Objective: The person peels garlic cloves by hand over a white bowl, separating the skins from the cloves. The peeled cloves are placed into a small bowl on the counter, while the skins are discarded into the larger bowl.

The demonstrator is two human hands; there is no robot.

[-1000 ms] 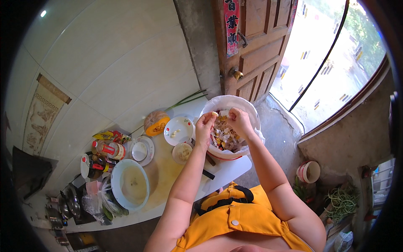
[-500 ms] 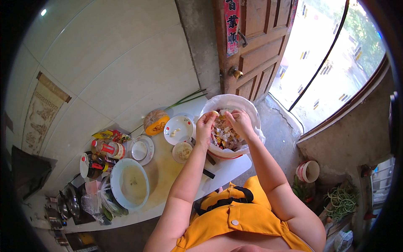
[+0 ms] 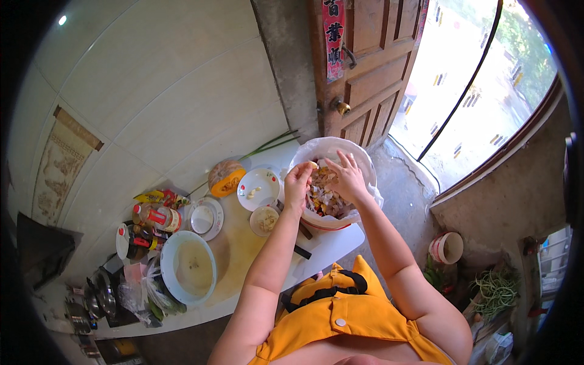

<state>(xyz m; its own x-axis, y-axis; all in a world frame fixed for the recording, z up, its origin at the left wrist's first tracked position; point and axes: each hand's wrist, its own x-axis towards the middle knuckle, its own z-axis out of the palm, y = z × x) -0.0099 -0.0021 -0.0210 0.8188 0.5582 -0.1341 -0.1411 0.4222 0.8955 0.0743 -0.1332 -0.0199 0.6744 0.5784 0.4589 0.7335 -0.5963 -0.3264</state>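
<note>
Pinched between the thumb and fingers of my left hand [image 3: 297,182] is a small pale garlic clove [image 3: 314,165]. My right hand [image 3: 347,178] is beside it with its fingers spread and nothing seen in them. Both hands are over a bin [image 3: 325,144] lined with a white plastic bag, which holds a heap of peels and scraps [image 3: 328,201]. Left of my left hand, a white plate [image 3: 269,176] carries a few peeled cloves [image 3: 252,193]. A small bowl [image 3: 264,230] with pale pieces in it stands close to my left forearm.
On the counter [image 3: 234,267] are a cut pumpkin [image 3: 225,176], green onions [image 3: 271,143], stacked dishes [image 3: 213,226], a basin of cloudy water [image 3: 188,267], bottles [image 3: 159,217] and a black handle [image 3: 302,251] near the edge. A wooden door [image 3: 371,79] stands ajar beyond the bin.
My right hand has opened, its fingers spreading apart over the bin. The left hand keeps its pinch on the garlic clove in nearly the same place.
</note>
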